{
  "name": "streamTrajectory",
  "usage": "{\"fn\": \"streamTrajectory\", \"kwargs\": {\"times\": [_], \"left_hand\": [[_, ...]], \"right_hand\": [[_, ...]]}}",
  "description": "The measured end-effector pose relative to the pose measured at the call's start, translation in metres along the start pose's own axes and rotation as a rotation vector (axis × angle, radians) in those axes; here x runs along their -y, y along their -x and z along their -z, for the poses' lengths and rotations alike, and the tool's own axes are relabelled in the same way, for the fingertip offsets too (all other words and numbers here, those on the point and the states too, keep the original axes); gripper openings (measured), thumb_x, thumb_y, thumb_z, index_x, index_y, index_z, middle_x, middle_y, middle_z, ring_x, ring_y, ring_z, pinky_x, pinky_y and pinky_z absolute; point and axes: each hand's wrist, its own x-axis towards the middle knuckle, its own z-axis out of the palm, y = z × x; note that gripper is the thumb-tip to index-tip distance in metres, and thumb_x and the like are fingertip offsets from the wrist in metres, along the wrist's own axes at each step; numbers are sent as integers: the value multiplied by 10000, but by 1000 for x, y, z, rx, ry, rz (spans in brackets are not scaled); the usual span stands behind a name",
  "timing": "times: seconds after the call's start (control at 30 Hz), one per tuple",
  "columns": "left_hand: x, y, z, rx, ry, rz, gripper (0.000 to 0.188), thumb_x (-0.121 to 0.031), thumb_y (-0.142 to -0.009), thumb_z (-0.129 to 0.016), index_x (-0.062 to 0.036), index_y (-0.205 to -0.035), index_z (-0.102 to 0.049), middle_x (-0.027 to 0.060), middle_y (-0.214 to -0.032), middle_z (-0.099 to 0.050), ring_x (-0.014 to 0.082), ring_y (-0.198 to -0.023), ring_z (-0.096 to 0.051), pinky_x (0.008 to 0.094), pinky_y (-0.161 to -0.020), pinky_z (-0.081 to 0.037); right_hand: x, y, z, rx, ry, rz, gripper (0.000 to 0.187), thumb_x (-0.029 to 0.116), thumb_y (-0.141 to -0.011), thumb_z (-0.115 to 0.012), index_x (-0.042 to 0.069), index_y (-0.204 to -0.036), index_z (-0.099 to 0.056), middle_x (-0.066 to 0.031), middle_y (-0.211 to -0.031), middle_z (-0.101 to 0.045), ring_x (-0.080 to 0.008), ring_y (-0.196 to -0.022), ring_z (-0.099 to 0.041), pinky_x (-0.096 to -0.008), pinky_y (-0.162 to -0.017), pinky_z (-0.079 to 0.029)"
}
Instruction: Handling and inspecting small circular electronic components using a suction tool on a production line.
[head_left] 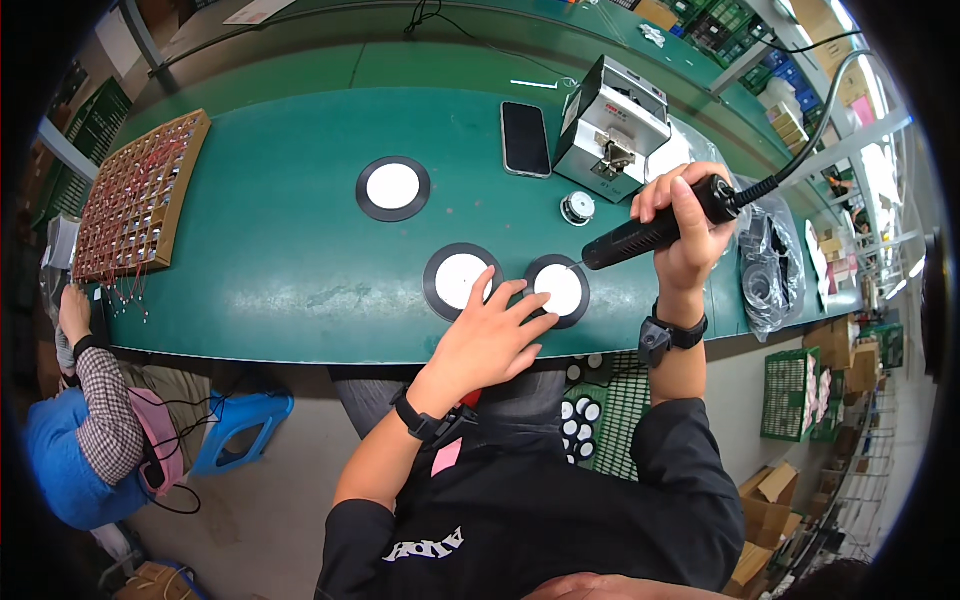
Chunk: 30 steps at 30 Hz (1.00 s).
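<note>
Electric screwdriver (655, 232) clenched in right hand (688, 228), fist wrapped fully round the black barrel, cord trailing up and right. Bit tip slants down-left onto the rim of the nearer right disc (559, 290), a round black-edged part with white centre lying on the green bench (280, 250). Left hand (490, 335) flat, fingers spread, pinning that disc and brushing its twin (461, 280) just beside it; nothing pinched. Third disc (393, 188) lies well apart, farther back. Grey screw feeder box (612, 128), dark phone (525, 139) and a small metal cylinder (577, 208) stand behind. Judgement: bring the driver more upright over the screw point, hold the disc flat and keep fingertips clear of the bit.
</note>
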Motion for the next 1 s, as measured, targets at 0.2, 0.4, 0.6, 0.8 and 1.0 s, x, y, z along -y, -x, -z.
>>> {"fn": "streamTrajectory", "kwargs": {"times": [0.2, 0.4, 0.6, 0.8, 1.0], "left_hand": [[-2, -1, 1, -1, -13, 1, 409, -320, -874, -715, -200, -1264, -692, -4, -1374, -604, 271, -1301, -528, 603, -1208, -271], [0, -2, 1, 1, 4, 10, 409, -318, -873, -715, -202, -1265, -691, -2, -1374, -602, 266, -1312, -524, 599, -1208, -272], [-1, -3, 2, 4, -17, 5, 411, -323, -875, -716, -196, -1266, -690, 2, -1380, -598, 269, -1324, -517, 596, -1209, -270], [-8, -3, 2, -17, 10, 30, 425, -316, -884, -721, -149, -1272, -681, 42, -1387, -593, 283, -1328, -514, 570, -1220, -275], [-2, 7, 3, -45, 43, 86, 454, -267, -853, -764, -111, -1268, -669, 79, -1401, -583, 313, -1333, -509, 552, -1232, -282]], "right_hand": [[-2, -1, 2, -2, -14, -22, 150, 96, -994, -618, 24, -1019, -489, -105, -787, -538, -198, -624, -546, -367, -597, -493], [-6, 0, 3, 3, -25, -4, 154, 100, -997, -617, 28, -1038, -486, -105, -792, -538, -201, -627, -548, -366, -601, -492], [-6, 3, 4, -18, -30, 14, 153, 97, -998, -614, 24, -1052, -491, -111, -802, -547, -211, -636, -560, -371, -612, -500], [-2, 12, 7, -83, -6, 28, 147, 88, -995, -615, 24, -1062, -500, -118, -817, -565, -233, -669, -591, -378, -633, -518], [21, 47, 6, -269, -53, 74, 143, 74, -975, -631, 41, -1017, -498, -90, -827, -575, -233, -690, -609, -389, -636, -524]]}}
